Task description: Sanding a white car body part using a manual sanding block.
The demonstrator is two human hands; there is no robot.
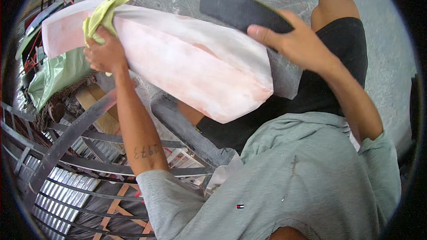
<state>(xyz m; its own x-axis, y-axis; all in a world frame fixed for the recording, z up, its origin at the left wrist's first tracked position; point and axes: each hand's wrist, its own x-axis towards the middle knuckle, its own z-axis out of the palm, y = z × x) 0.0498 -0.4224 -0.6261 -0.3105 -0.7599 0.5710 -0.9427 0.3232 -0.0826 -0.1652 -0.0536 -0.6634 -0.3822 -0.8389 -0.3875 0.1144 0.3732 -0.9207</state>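
A long, angular panel (187, 71), mottled pink and white, lies slanting across the person's lap in the head view. My left hand (103, 49) is closed on a yellow cloth (108, 11) at the panel's upper left edge, with the cloth bunched under my fingers. My right hand (298, 42) grips a long, dark, flexible-looking sanding block (233, 6), raised just above the panel's upper right part; most of those fingers are hidden behind it. A grey flat piece (284, 80) shows beside the panel's right end, over the black shorts.
At left are dark metal bars (62, 142), a green plastic sheet (55, 75), a cardboard piece (95, 109), corrugated metal (66, 200) and red cords. My knee is at the upper right, over grey concrete floor (387, 49).
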